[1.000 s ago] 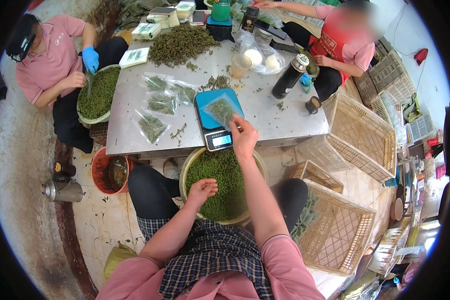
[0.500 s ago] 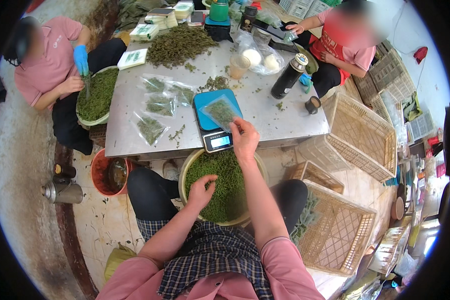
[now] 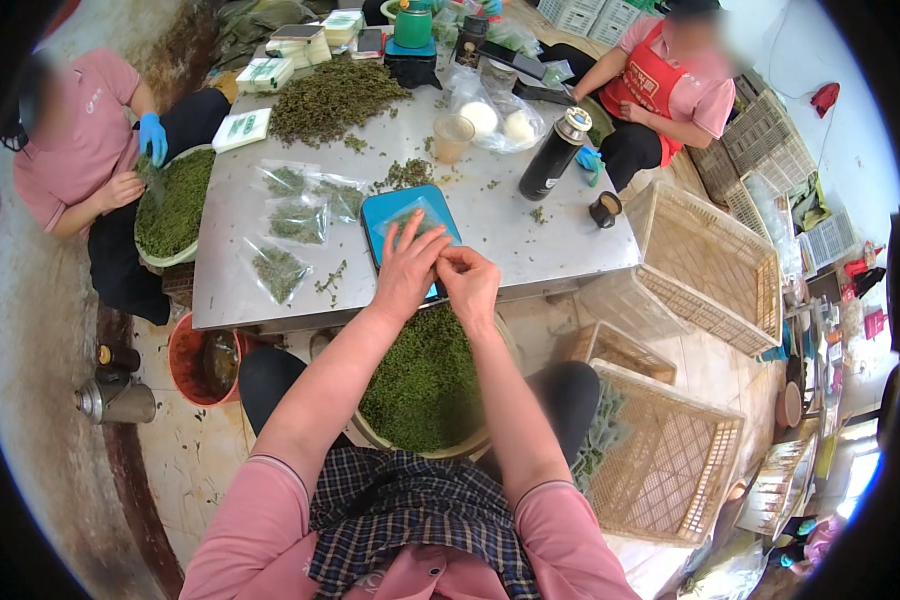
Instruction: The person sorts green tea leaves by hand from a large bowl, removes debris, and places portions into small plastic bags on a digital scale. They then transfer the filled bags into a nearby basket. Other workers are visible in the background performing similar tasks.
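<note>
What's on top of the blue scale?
A clear bag of green plant bits lies over the blue scale. The left hand spreads across it, with the right hand close by. They hide much of the bag and part of the scale.

Bright, diffuse light; white glare at lower right rim; pale sheen on grey metal rectangular table; fisheye-bent edges, black corners.

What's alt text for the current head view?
Bare left hand spread over a clear bag on a blue scale, right hand beside it. The scale sits on a metal table, with filled bags to its left and a tub of green plant bits below.
</note>
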The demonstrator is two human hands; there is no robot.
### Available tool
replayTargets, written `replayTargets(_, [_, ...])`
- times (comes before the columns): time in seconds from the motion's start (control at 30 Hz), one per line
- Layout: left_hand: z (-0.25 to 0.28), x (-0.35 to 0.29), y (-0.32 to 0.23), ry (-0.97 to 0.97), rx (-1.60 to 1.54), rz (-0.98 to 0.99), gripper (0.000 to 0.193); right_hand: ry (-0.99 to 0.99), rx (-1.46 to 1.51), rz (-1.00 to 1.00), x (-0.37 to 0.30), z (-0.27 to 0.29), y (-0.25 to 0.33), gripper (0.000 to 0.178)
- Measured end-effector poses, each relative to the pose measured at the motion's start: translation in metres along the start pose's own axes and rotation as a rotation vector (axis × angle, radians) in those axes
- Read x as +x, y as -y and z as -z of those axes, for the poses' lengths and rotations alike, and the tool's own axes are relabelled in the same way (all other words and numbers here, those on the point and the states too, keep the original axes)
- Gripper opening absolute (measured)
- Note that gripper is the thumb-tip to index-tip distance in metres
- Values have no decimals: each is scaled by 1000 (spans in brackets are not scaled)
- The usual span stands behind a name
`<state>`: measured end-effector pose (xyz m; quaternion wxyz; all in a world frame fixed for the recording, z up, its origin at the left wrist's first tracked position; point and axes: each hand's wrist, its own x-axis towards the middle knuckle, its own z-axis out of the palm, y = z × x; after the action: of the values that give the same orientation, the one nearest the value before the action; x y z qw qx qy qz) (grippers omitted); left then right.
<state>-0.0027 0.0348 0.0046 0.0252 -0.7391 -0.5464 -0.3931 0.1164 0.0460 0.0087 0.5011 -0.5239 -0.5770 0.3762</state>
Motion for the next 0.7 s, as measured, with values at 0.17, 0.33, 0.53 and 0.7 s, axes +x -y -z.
replayTargets(0.17, [-11, -4, 11, 71, -57, 20, 27, -44, -170, 154, -1, 0, -5, 5])
replayTargets(0.33, [-10, -4, 11, 137, -107, 90, 27, -62, -146, 148, -3, -1, 6, 6])
replayTargets(0.53, [-10, -9, 8, 145, -141, 84, 24, -97, -66, 47, -15, -1, 2, 4])
replayTargets(0.7, [-10, -11, 6, 139, -171, 77, 25, -112, 23, -23, -24, -1, 0, 3])
